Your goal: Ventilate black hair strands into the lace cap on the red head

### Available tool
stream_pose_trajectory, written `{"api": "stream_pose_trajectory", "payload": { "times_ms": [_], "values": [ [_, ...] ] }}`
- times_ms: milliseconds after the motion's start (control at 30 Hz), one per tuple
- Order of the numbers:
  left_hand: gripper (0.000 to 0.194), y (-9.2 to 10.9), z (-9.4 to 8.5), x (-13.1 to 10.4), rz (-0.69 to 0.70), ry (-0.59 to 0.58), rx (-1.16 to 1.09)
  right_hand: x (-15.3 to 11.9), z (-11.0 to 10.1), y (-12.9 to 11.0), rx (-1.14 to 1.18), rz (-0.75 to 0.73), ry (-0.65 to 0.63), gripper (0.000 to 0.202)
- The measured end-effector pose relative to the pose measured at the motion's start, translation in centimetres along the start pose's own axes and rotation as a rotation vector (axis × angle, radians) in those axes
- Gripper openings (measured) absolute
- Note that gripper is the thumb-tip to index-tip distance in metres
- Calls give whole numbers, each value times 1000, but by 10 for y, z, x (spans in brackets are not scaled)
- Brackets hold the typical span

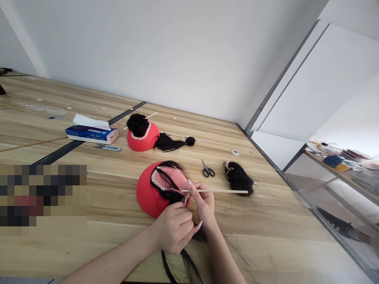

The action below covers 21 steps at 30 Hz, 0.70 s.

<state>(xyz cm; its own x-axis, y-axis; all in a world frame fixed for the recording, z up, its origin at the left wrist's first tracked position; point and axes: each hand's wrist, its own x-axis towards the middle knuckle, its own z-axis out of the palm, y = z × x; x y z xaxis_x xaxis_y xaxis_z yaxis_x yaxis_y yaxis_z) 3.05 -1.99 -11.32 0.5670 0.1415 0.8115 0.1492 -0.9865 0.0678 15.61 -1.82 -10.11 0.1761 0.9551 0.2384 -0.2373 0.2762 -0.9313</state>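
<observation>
A red dome-shaped wig block (151, 193) lies on the table, carrying a pink net wig cap (175, 178) edged with pins and partly covered in black hair. My left hand (177, 227) is closed at the near edge of the cap, pinching a strand of black hair whose loose ends (189, 262) hang below it. Against the cap's right edge, my right hand (204, 203) grips a thin wooden stick (226, 191) between thumb and fingers. One end of the stick meets the net near the left fingertips; the exact contact is too small to make out.
Behind stands a second red wig block (143, 142) with bundled black hair (174, 142) beside it. Scissors (208, 169) and a hairpiece (238, 177) lie to the right. Further left are a tissue box (91, 134) and a blue cutter (111, 148). The lower left is pixelated.
</observation>
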Motion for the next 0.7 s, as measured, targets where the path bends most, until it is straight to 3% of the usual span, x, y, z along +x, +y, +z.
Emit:
{"api": "stream_pose_trajectory", "payload": {
  "times_ms": [700],
  "values": [
    [35,0,0,2,9,-3,22,1,-1,1,-28,6,2,27]
  ]
}}
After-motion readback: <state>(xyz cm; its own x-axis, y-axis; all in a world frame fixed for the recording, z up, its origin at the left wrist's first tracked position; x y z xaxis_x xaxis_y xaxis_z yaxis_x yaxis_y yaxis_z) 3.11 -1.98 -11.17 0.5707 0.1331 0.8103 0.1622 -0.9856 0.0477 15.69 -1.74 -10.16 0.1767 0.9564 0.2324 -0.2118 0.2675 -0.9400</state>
